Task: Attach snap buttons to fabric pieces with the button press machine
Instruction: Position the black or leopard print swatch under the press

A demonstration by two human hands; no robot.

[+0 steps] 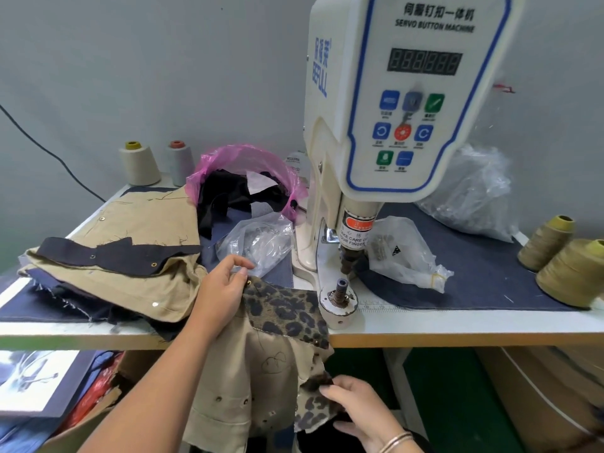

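Two hands carry the leopard-print fabric piece (pixel 287 308) toward the lower die (pixel 341 291) of the servo button machine (pixel 408 103). Best to slide the marked spot flat over that post, fingers kept aside. Left grip (pixel 225 289) pinches its top corner on the surface (pixel 457 325); right grip (pixel 353 403) pinches the hanging end. Beige backing, several snaps already set.

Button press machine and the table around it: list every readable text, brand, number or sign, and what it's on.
"SERVO BUTTON MACHINE", under a line of Chinese characters: machine head panel.
"BEFULL", vertical blue brand: side of head.
"TAKE CARE OF YOUR FINGER", partly hidden: warning sticker.
"18 19", ruler marks: table edge.
Digit display: unlit.
Button captions: too small to read.
Label behind pink bag: blurred.
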